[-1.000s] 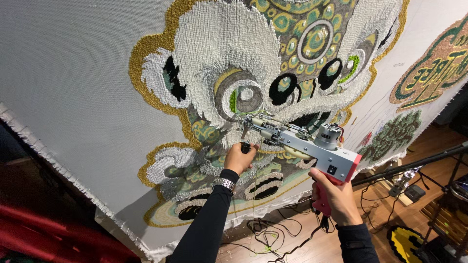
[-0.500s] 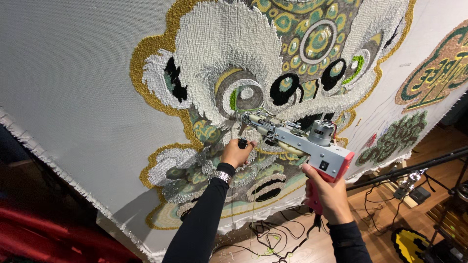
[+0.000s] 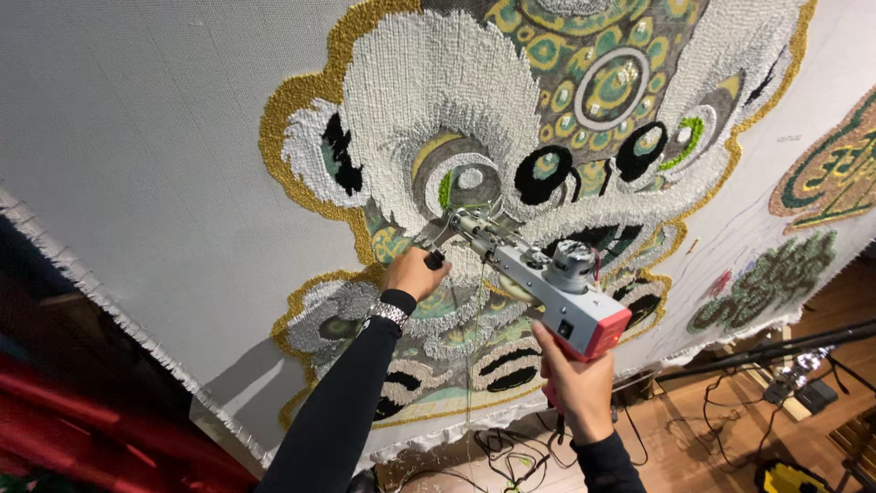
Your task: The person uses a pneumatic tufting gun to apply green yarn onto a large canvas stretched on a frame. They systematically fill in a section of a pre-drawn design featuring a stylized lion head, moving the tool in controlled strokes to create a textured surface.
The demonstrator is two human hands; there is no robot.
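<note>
A grey tufting gun (image 3: 538,274) with a red rear end points its needle into a large stretched white cloth (image 3: 137,137). The cloth carries a tufted lion-face design (image 3: 511,119) in white, gold, green and black yarn. My left hand (image 3: 415,272) grips the gun's black front handle, close to the cloth below the lion's left eye. My right hand (image 3: 575,383) holds the red rear grip from underneath. A thin yarn strand (image 3: 479,301) hangs by the gun. Both arms wear black sleeves, with a bracelet (image 3: 391,313) on the left wrist.
Another tufted design (image 3: 830,173) in green and gold sits at the right of the cloth, with a darker green patch (image 3: 766,278) below it. Cables (image 3: 511,447) lie on the wooden floor. A metal stand bar (image 3: 776,347) crosses at lower right. Red fabric (image 3: 82,429) shows at lower left.
The gun and both hands have moved slightly left and up across the cloth, with the needle now nearer the lion's left eye. Both grips are unchanged.
</note>
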